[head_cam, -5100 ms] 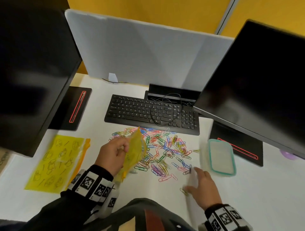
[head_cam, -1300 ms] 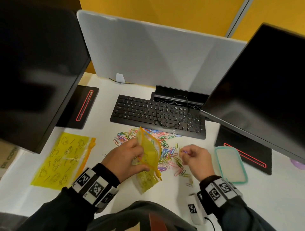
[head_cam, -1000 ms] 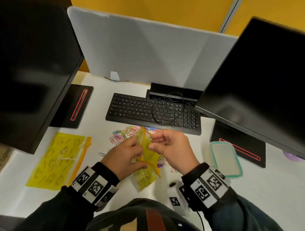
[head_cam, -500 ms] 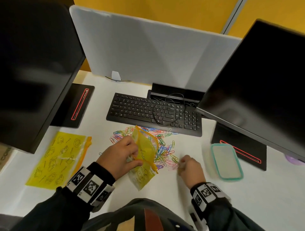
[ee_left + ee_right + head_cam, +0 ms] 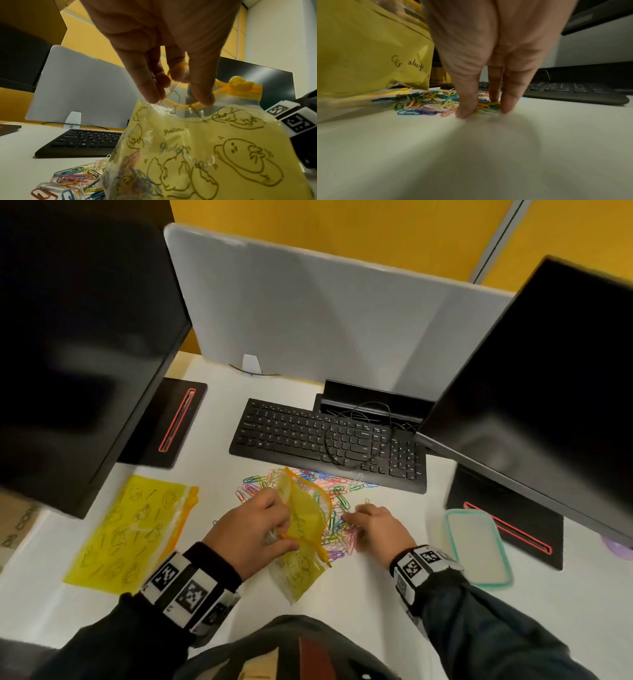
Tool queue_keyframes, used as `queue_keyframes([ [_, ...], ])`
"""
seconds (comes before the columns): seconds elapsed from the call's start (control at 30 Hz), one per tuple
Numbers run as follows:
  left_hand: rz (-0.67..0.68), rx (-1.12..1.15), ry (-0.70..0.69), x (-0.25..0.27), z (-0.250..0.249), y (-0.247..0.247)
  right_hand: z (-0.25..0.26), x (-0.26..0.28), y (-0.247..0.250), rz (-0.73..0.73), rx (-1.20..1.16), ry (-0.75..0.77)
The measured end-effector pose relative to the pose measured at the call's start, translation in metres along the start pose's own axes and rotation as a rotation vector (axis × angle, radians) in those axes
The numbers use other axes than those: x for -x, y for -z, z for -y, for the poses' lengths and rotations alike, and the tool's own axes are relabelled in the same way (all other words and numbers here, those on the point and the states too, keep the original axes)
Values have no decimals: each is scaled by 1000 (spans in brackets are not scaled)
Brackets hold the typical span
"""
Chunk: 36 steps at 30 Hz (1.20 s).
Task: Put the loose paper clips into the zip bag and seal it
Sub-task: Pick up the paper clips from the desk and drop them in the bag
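My left hand [image 5: 279, 523] holds a yellow cartoon-print zip bag [image 5: 305, 518] upright by its orange rim, mouth gaping. In the left wrist view the left hand [image 5: 180, 97] has thumb and fingers pinching the bag [image 5: 205, 148] at the rim, and several paper clips [image 5: 135, 182] show inside its lower corner. A pile of coloured loose paper clips [image 5: 329, 484] lies on the white desk behind and right of the bag. My right hand [image 5: 349, 517] is down on the pile's right edge. In the right wrist view the right hand [image 5: 484, 112] has straight fingertips [image 5: 464, 113] on the desk, bracketing some clips [image 5: 426, 102].
A black keyboard [image 5: 325, 440] with a coiled cable lies just beyond the pile. A second yellow zip bag [image 5: 133, 529] lies flat at the left. A teal-rimmed lidded container [image 5: 478, 547] sits at the right. Dark monitors [image 5: 68, 337] overhang both sides.
My right hand left the bag's mouth, dropped to the desk and slid left onto the clip pile. My left hand keeps the bag held in about the same place.
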<state>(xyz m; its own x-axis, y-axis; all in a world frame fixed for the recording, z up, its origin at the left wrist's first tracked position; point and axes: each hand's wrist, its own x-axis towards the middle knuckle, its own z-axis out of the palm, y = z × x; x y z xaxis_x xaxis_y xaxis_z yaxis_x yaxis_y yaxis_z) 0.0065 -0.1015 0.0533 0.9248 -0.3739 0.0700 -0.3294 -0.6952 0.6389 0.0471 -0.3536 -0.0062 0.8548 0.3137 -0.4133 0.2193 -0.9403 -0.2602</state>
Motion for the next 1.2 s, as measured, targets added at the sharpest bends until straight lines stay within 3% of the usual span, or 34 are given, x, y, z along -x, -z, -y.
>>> queue_keyframes([
  [0.27,35,22,5,0,1,-1,2,-3,-12,-182,-139,-148],
  [0.43,52,9,27,-2,-3,-2,6,15,10,-408,-635,-262],
  [0.53,60,-8,45,-3,-5,-3,29,34,40,-425,-911,-154],
  [0.73,83,14,25,-4,-4,-3,76,42,67,-370,-943,41],
  [0.83,62,17,-11,-3,-2,-5,89,39,63,-296,-861,33],
  [0.97,35,24,-22,-3,4,-7,67,32,58,-456,-861,-88],
  [1.03,21,23,-20,-2,6,-7,42,30,49,-337,-607,-199],
  [1.1,13,21,-27,-1,7,-5,27,33,28,-38,-322,-275],
  [1.17,9,26,-26,-1,8,-2,26,39,4,139,-240,-314],
  [1.2,1,28,-20,-1,10,-2,26,39,-5,137,-252,-330],
])
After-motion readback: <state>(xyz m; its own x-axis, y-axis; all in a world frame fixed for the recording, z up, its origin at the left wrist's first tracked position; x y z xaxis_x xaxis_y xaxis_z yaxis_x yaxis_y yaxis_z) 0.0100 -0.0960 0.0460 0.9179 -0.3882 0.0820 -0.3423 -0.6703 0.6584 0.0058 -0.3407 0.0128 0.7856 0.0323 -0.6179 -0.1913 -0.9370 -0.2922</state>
